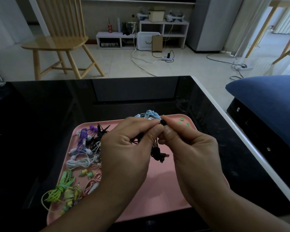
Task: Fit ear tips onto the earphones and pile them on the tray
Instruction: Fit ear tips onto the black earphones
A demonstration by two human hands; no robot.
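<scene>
Hands [159,144] pinching black earphones [157,151], above pink tray [166,190]

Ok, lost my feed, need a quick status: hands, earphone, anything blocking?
Left hand grips black earphone above pink tray. Right hand pinches its black tip. Three green ear tips loose, far right. Nothing blocking.

A glossy black table [57,101] with a white edge fills the foreground. Beyond it lies a pale tiled floor [117,64] with white and black cables trailing to a power strip [167,58]. A wooden chair [60,41] stands at left. Against the back wall sits a low white shelf unit [164,29] bearing a cream box [156,15] and a red can [110,28]. A grey cabinet [208,24] stands right of it, and a blue cushion [266,104] lies at far right. Daylight comes from the right
</scene>
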